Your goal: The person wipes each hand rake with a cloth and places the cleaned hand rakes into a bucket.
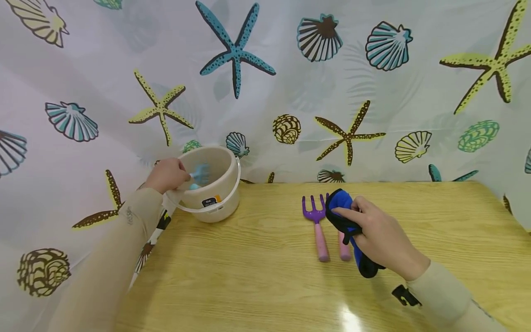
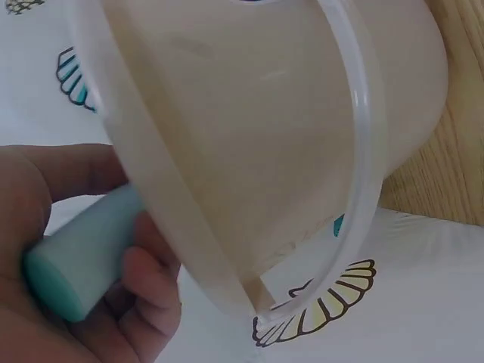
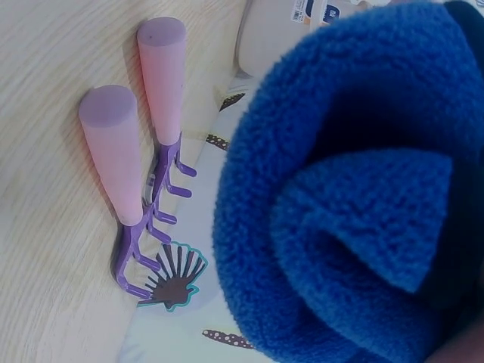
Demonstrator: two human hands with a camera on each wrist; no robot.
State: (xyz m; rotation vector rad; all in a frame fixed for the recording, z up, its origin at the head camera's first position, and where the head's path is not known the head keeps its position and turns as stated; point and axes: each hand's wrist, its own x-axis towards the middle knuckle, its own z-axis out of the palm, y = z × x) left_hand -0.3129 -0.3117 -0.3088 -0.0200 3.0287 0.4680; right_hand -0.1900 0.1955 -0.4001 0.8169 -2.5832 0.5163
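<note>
At the back left, my left hand (image 1: 168, 175) is at the rim of a cream bucket (image 1: 227, 184). It grips the pale blue-green handle (image 2: 94, 246) of a small hand fork. The fork's light blue head (image 1: 202, 173), blurred, shows inside the bucket's mouth. My right hand (image 1: 383, 237) holds a bunched blue cloth (image 1: 341, 199) with black edging above the table. Beside and partly under that cloth lie two purple hand rakes with pink handles. One rake (image 1: 314, 215) shows whole; the other's handle (image 1: 345, 247) sticks out. Both tined heads appear in the right wrist view.
A wooden table (image 1: 257, 258) carries the bucket and the rakes. The bucket's white bail handle (image 1: 232, 191) hangs down its front. Behind and along the left hangs a white curtain (image 1: 265, 92) printed with shells and starfish.
</note>
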